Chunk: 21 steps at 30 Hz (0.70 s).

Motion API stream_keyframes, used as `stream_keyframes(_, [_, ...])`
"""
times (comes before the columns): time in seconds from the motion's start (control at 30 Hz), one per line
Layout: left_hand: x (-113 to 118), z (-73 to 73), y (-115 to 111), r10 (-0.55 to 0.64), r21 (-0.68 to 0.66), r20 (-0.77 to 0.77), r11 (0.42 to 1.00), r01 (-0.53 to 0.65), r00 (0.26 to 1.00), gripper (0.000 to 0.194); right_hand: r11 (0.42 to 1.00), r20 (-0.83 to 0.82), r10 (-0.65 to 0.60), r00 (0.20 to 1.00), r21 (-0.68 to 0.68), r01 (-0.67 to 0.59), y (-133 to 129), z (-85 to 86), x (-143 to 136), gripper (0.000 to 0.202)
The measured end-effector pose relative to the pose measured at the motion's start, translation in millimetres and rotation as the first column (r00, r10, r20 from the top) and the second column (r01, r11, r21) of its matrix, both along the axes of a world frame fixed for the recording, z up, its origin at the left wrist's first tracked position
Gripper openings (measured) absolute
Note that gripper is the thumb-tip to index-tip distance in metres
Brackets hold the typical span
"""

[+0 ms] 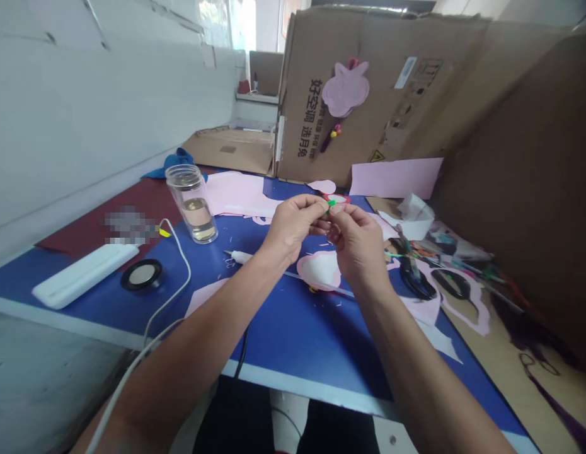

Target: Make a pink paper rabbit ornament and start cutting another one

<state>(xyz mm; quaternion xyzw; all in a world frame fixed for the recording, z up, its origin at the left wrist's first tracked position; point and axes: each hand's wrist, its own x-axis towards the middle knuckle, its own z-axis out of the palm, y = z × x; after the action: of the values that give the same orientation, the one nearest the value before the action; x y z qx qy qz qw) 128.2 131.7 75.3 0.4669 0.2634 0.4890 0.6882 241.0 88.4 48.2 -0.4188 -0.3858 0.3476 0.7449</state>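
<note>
Both hands meet above the middle of the blue table, fingertips pinched around a small green piece (331,203). My left hand (297,224) is closed on its left side, and my right hand (356,236) is closed on its right side. Below them lies a pink cutout with a white centre (320,270), with a pale thin stick (343,292) by its lower edge. A white pen-like tool (240,257) rests left of the cutout, close to my left forearm.
A glass jar of liquid (198,217), a white power strip (85,274) and a round black-rimmed lid (142,275) stand at left, with a white cable (186,265). Black-handled tool (416,277) and pink scraps (479,309) lie right. A cardboard box (416,113) stands behind.
</note>
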Motion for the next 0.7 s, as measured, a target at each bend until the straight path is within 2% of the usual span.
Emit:
stream_keyframes(0.13, [3,-14.5,4,-0.005,-0.032,0.009,0.999,0.005,1.000,0.010,0.999,0.023,0.005,1.000,-0.045,-0.004,1,-12.4,4,0.019])
stream_keyframes(0.27, [4,-22.4,4,0.003,-0.071,-0.019,0.997,-0.004,1.000,0.010,0.996,0.024,-0.002,1.000,-0.094,0.004,1,-18.8,4,0.022])
stream_keyframes(0.4, [3,-29.0,5,0.012,-0.066,0.026,0.998,-0.010,1.000,0.011,0.994,0.016,0.012,1.000,-0.110,-0.010,0,-22.7,2,0.024])
stream_keyframes(0.7, [2,-31.0,4,0.005,-0.060,0.045,0.998,-0.003,0.999,0.020,0.992,-0.001,-0.008,1.000,-0.128,0.008,-2,-20.2,0,0.026])
